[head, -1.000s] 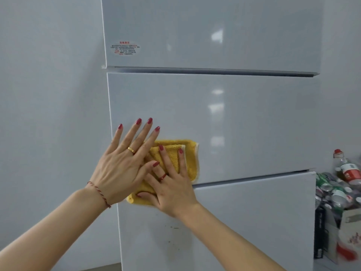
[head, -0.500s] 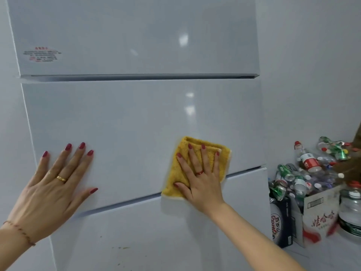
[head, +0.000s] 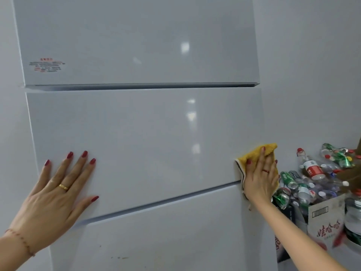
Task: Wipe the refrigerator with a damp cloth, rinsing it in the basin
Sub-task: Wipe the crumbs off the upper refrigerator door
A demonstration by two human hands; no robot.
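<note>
Frontally, the white refrigerator [head: 148,133] fills the view, its face split into three doors by two horizontal seams. My left hand [head: 52,194] lies flat on the lower left part of the middle door, fingers straight and spread apart, thumb out to the side just above the lower seam; a gold ring [head: 63,187] sits on one finger and a thin red cord bracelet [head: 23,241] circles the wrist. My right hand [head: 260,177] presses the yellow cloth [head: 254,154] against the right edge of the same door, fingers straight and close together, palm over the fabric. The cloth is folded; one corner sticks up past my fingertips and beyond the door's edge, and a pale hem hangs down along my palm toward the lower seam. A red ring [head: 265,170] shows on this hand. A small printed label [head: 46,65] with red and grey text, too blurred to read, sits on the upper door at left. A few brownish specks [head: 117,257] mark the bottom door. To the right of the refrigerator, a cardboard box [head: 324,222] with red characters holds a heap of plastic bottles and crushed green cans [head: 312,182].
</note>
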